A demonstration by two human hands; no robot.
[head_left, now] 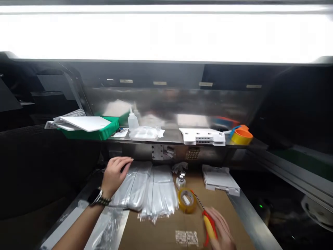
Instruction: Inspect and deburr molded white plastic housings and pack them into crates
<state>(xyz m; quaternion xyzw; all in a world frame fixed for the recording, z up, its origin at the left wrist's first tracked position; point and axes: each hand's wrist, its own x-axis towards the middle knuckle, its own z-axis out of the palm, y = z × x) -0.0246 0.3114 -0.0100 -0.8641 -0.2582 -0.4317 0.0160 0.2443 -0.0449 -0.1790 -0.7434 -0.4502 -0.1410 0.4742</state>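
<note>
My left hand [114,174] hovers at the near left of the clear plastic bags [135,189], fingers stretched out together and thumb apart, with nothing seen in it. A dark watch [95,197] and a braided band are on that wrist. At the lower right, my right hand [223,231], blurred, is closed around the yellow and red handle of a screwdriver [208,225]. Its thin shaft points away toward a roll of yellowish tape [186,200]. Red curved handles of another tool show beside the screwdriver, partly hidden by the hand.
Beyond the tape stands a small metal-topped bottle [180,180]. White plastic panels [221,178] lie at the right of the cardboard [161,234]. The shelf above holds a green bin [104,133], a squeeze bottle [133,121], a white housing [203,136] and an orange-yellow tape roll [241,136].
</note>
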